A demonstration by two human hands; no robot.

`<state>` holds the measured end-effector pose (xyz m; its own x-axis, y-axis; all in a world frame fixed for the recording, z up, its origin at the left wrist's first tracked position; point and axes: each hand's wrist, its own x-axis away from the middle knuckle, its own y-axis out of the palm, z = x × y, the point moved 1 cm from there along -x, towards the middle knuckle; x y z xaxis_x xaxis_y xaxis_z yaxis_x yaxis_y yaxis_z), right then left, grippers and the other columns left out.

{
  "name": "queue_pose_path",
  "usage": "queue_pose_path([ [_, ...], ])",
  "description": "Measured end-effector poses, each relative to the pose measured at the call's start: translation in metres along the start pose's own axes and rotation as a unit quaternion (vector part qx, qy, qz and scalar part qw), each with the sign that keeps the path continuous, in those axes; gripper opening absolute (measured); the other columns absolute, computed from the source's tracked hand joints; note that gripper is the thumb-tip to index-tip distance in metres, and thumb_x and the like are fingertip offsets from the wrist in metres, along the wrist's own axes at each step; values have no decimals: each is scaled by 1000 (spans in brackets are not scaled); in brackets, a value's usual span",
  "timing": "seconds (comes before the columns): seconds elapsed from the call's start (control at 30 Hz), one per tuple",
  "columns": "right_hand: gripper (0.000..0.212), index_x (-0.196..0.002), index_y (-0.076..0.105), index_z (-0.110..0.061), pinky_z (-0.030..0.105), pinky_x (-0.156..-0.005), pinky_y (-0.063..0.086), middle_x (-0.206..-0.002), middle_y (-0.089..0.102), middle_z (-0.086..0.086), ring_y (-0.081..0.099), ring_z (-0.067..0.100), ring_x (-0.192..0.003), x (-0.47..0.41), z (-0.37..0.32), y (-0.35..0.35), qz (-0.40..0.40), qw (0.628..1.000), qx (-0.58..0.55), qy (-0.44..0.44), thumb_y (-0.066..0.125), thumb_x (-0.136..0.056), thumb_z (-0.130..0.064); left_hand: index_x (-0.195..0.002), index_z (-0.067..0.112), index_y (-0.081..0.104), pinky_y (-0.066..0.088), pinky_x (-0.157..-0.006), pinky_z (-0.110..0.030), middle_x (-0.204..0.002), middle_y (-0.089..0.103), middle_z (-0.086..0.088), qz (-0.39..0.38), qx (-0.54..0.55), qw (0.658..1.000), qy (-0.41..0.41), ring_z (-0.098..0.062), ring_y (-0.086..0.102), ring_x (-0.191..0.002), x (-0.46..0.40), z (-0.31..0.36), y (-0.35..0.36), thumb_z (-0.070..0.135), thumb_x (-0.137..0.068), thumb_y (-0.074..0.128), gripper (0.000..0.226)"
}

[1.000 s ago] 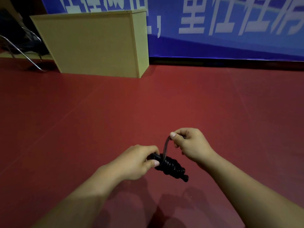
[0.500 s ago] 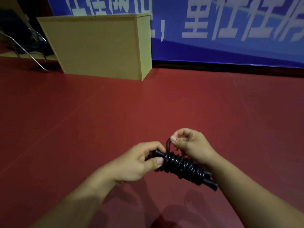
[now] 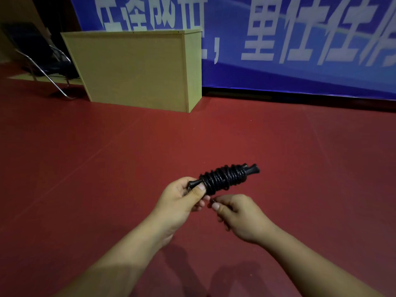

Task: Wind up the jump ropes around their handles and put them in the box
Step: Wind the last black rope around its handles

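Here, the left hand (image 3: pixel 182 197) is gripping one end of a wound black jump rope (image 3: pixel 225 179), bundle jutting up-right; the right hand (image 3: pixel 237 213) is pinching something small, unclear what, just below.

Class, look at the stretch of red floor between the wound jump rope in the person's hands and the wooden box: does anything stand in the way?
Nothing visible does. The jump rope, gripped by the left hand, has only bare red floor between it and the box. The chair stands off left of the box.
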<state>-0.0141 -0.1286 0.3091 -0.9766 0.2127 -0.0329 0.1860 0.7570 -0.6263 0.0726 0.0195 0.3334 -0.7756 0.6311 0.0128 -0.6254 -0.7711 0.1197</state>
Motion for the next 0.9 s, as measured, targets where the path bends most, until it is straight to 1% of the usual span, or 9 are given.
queue_pose_path([
  [0.03, 26, -74, 58, -19, 19, -54, 42, -65, 64, -3, 54, 2, -51, 1, -2, 2, -11, 999, 40, -11, 52, -98, -24, -95, 7, 61, 48, -56, -17, -70, 68, -2, 19, -18, 1000, 0, -6, 57, -57, -1, -2, -1, 9, -96, 58, 5],
  [0.1, 23, -77, 54, -18, 28, -61, 43, -70, 65, -3, 56, 8, -60, 3, -4, 7, -16, 995, 95, -29, 49, -98, -25, -93, 7, 60, 46, -54, -16, -69, 67, -2, 52, -47, 998, -1, -5, 55, -54, -4, -5, -3, 8, -96, 59, 3],
  [0.17, 18, -83, 52, -17, 39, -65, 44, -75, 64, 0, 57, 19, -68, 5, -8, 13, -17, 992, 114, -44, 46, -97, -26, -89, 8, 56, 45, -52, -15, -65, 67, -1, 75, -62, 995, 1, -5, 54, -51, -8, -7, -7, 6, -95, 61, 7],
  [0.27, 13, -90, 51, -18, 42, -66, 44, -84, 64, 5, 56, 28, -75, 6, -10, 19, -23, 991, 122, -49, 45, -97, -28, -85, 9, 54, 46, -56, -18, -62, 67, -1, 86, -103, 991, 5, -6, 55, -50, -12, -11, -11, 4, -94, 62, 13],
  [0.43, 15, -87, 52, -19, 43, -67, 50, -83, 67, 6, 61, 31, -75, 6, -13, 18, -31, 990, 135, -21, 46, -92, -33, -83, 13, 54, 42, -63, -34, -67, 65, -2, 76, -222, 972, 28, -12, 53, -58, -14, -20, -17, 15, -92, 66, 15],
  [0.57, 21, -79, 53, -16, 39, -62, 53, -71, 66, 5, 62, 25, -64, 6, -16, 18, -31, 988, 148, -4, 51, -87, -36, -80, 23, 54, 45, -63, -35, -67, 63, 7, 80, -350, 931, 65, -10, 55, -61, -14, -23, -19, 28, -88, 68, 17],
  [0.7, 34, -75, 55, -14, 35, -62, 49, -64, 62, 0, 60, 21, -65, 4, -17, 13, -26, 985, 170, 2, 55, -88, -46, -83, 25, 52, 39, -59, -28, -66, 60, 11, 82, -431, 893, 100, -7, 55, -63, -12, -21, -19, 34, -88, 67, 18],
  [0.8, 22, -80, 56, -19, 33, -60, 36, -70, 54, -7, 53, 23, -71, 6, -20, 8, -21, 986, 166, -12, 55, -93, -38, -87, 27, 51, 44, -63, -33, -69, 62, 10, 73, -459, 879, 110, -13, 59, -68, -15, -21, -21, 37, -88, 64, 17],
  [0.9, 12, -97, 58, -19, 34, -63, 35, -80, 53, -5, 51, 23, -77, 10, -21, 8, -38, 987, 154, -12, 48, -97, -25, -88, 29, 49, 47, -64, -35, -70, 63, 9, 67, -485, 866, 104, -18, 60, -70, -18, -22, -25, 39, -88, 63, 17],
])
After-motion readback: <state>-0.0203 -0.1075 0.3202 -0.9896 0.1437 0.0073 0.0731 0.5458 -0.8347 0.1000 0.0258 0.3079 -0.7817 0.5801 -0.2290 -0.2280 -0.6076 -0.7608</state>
